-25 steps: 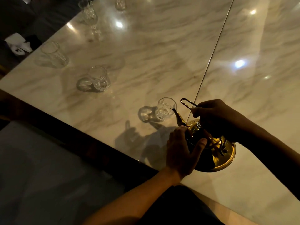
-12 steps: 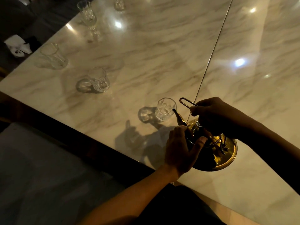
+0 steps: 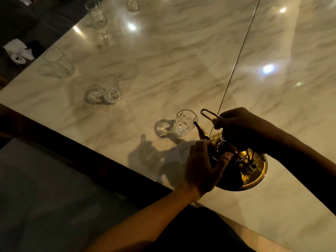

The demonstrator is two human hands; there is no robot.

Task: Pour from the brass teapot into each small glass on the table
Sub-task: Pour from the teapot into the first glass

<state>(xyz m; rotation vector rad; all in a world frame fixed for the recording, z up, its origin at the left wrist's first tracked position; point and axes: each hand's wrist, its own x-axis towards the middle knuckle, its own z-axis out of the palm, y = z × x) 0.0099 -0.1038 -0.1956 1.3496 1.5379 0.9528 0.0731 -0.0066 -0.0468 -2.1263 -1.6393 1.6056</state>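
Teapot (brass): I am tilting it on the tabletop, spout at the nearest glass. My right hand is gripping its handle; my left hand fingers are cupping its body.

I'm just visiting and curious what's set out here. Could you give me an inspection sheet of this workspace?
Surface: glossy marble table with a thin seam, reflecting ceiling lights.
Job's things: brass teapot tilted, spout at the nearest glass; second glass and third glass further left; stemmed glass and another glass at the far end.
Clutter: nothing seen on the table.
Grippers: left hand steadies the teapot body; right hand grips its handle.
Cables: nothing seen.
Surroundings: dim room; white paper lies beyond the table edge.
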